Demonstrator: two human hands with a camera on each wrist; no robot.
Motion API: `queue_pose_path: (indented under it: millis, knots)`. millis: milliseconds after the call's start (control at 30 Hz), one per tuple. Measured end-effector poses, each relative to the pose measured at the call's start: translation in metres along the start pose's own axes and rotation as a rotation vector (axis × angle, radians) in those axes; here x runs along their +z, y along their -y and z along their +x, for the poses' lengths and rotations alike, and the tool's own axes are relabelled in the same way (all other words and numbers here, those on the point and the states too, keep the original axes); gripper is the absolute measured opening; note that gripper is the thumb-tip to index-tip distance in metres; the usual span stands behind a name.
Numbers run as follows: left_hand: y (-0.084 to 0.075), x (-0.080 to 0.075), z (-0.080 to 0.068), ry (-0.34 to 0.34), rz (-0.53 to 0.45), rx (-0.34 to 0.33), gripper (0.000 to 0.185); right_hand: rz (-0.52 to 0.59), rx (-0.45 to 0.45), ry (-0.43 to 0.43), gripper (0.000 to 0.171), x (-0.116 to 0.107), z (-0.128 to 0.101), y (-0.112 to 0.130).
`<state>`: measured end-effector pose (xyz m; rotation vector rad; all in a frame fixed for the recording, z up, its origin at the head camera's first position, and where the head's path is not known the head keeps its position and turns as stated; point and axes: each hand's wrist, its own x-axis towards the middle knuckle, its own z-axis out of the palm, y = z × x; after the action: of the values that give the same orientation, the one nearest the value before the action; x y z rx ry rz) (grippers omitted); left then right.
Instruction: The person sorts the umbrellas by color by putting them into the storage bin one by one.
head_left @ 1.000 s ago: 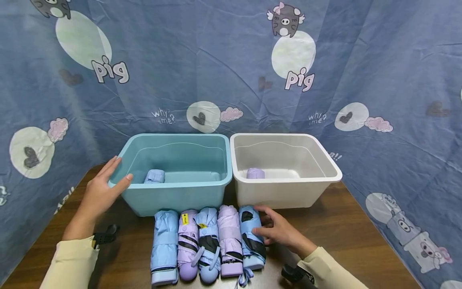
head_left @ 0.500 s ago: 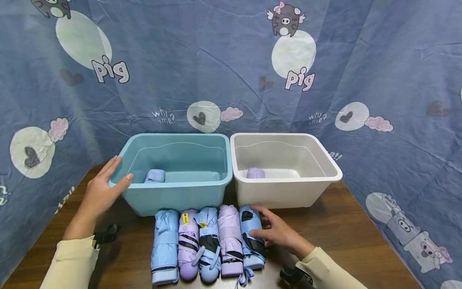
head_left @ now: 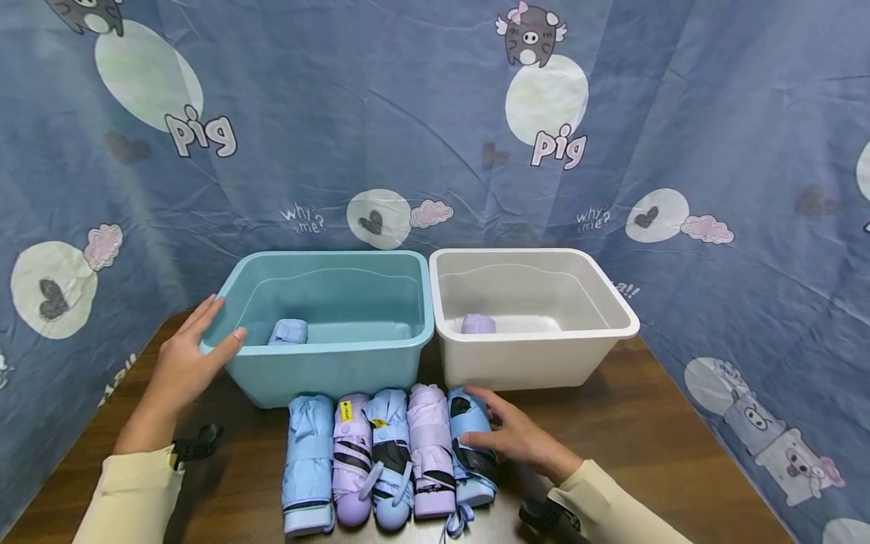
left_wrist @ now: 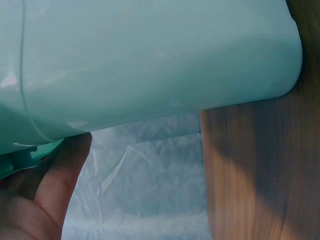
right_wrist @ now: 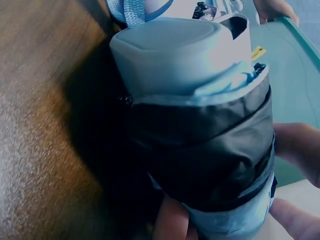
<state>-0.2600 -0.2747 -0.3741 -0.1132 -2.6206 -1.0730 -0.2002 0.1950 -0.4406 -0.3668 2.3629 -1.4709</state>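
Observation:
Five folded umbrellas lie side by side on the wooden table in front of two bins. My right hand grips the rightmost one, a blue umbrella with a dark band; in the right wrist view this blue umbrella has my thumb under it and my fingers on its far side. My left hand rests with straight fingers against the left corner of the teal bin. The left wrist view shows my thumb below the teal bin's rim.
A blue umbrella lies inside the teal bin. A purple umbrella lies in the white bin to its right. The row also holds a blue umbrella, a purple umbrella, another blue and another purple. A patterned blue cloth hangs behind.
My right hand has slid a little left and closed round the rightmost blue umbrella. The left hand has stayed on the teal bin's corner.

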Motion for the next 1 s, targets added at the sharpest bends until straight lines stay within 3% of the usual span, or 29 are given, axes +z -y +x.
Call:
queue_pose_path:
  millis: [233,467,1000]
  knots:
    - [0.0038,-0.0029,-0.0035,0.008,0.005,-0.012,0.076,-0.038,-0.035,0.011,0.069,0.0037,0.0028,0.0012]
    - [0.0050,-0.0052,-0.0036,0.001,0.009,-0.011,0.077,0.000,-0.023,0.037,0.062,0.0064,0.0026,0.0064]
    - [0.0000,-0.0020,-0.0001,0.012,-0.003,0.007,0.076,-0.002,-0.024,-0.048,0.056,0.0045,0.0029,0.0023]
